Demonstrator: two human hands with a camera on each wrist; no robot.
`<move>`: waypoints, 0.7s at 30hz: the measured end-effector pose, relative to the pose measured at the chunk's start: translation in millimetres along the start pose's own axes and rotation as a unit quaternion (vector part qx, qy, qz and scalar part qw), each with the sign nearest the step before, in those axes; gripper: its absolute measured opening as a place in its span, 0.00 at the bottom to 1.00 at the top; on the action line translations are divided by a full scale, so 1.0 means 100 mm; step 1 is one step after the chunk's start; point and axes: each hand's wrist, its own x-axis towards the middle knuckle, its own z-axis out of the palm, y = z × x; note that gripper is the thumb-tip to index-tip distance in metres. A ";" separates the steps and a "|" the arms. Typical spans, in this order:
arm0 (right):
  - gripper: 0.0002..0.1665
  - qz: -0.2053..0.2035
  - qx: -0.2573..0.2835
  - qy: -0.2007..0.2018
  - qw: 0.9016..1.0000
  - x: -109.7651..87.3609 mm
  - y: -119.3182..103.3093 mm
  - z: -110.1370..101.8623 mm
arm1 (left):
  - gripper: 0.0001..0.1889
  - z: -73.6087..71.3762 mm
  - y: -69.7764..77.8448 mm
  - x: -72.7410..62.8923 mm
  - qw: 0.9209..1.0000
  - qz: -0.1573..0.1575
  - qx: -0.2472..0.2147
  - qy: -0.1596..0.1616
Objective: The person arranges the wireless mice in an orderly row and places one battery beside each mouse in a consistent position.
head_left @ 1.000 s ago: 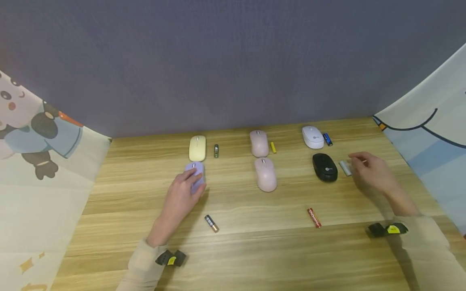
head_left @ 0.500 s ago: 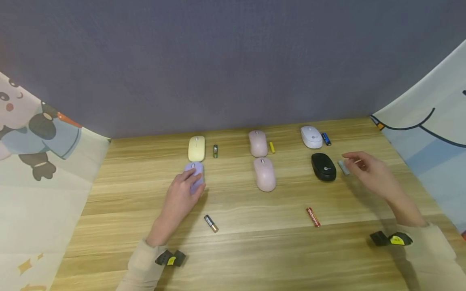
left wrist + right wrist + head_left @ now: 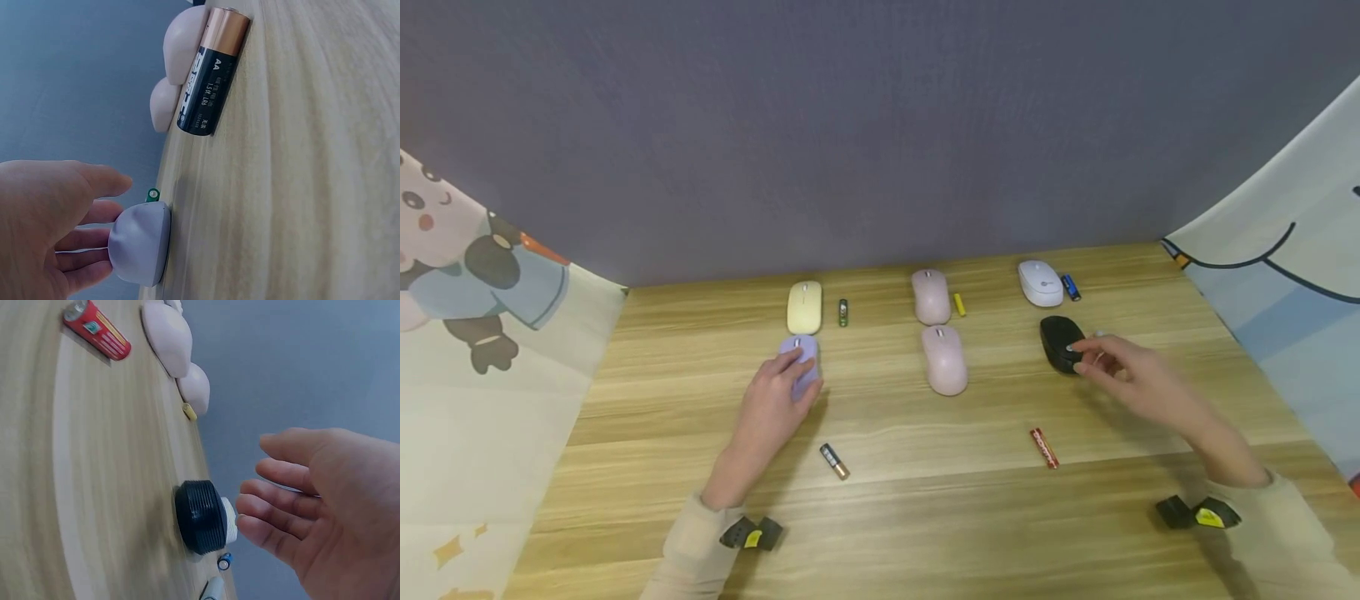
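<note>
My left hand [image 3: 775,398] rests on a lavender computer mouse [image 3: 142,244], fingers lying loosely over its top and the thumb along its side. In the head view, my right hand [image 3: 1138,382] reaches in from the right with its fingertips overlapping a black mouse [image 3: 1060,335]. The right wrist view shows those fingers [image 3: 275,500] loosely bent, above the black mouse and holding nothing. A grey battery [image 3: 214,589] lies beside the black mouse, mostly hidden behind the hand in the head view.
Behind the lavender mouse are a yellow mouse [image 3: 805,308] and green battery [image 3: 843,312]. Two pink mice [image 3: 946,362] and a yellow battery [image 3: 959,305] lie mid-table; a white mouse [image 3: 1041,283] and blue battery [image 3: 1071,287] sit back right. Nearer are black-copper [image 3: 834,461] and red [image 3: 1044,448] batteries.
My right hand has moved left from beside the grey battery to the black mouse, now covering most of that battery in the head view. My left hand stays on the lavender mouse.
</note>
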 end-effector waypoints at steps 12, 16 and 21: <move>0.25 -0.128 0.027 -0.013 0.991 -0.05 -0.05 0.21 | 0.19 0.00 0.00 0.00 1.000 -0.005 -0.002 -0.004; 0.25 -0.149 0.031 -0.023 0.988 -0.07 -0.09 0.26 | 0.20 -0.01 0.00 0.00 1.000 -0.010 0.000 -0.008; 0.21 -0.131 0.044 -0.070 0.988 -0.11 -0.15 0.32 | 0.20 -0.02 0.02 0.00 1.000 -0.012 0.002 -0.008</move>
